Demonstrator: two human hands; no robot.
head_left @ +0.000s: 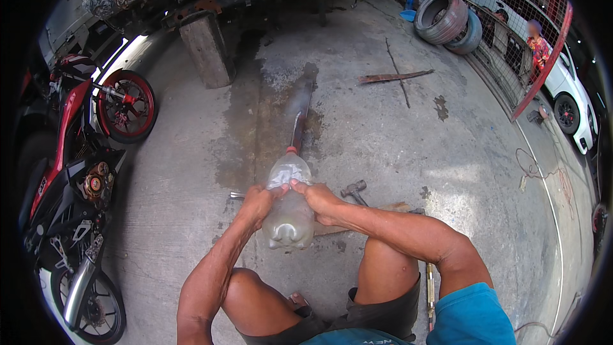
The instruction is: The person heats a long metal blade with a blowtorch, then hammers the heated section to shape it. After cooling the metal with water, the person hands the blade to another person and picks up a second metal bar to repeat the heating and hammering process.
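Between both hands a large clear plastic bottle (288, 225) lies pointing away from me, its base toward my knees. It has a red cap (292, 150), from which a thin bent metal tube (297, 129) sticks out. A faint pale mist shows near the tube's tip, beside a long dark strip (307, 112) on the wet concrete. My left hand (260, 200) grips the bottle's left side, and my right hand (321, 202) its right side. Both thumbs press on its upper face and nearly meet. The bottle's underside is hidden.
A hammer (355, 191) lies right of the bottle, a metal tool (237, 195) left. Farther off are crossed sticks (397, 77), a wooden block (207, 51) under a vehicle frame, and tyres (440, 18). A red motorcycle (64, 128) stands left. Someone (537, 48) is behind the mesh fence.
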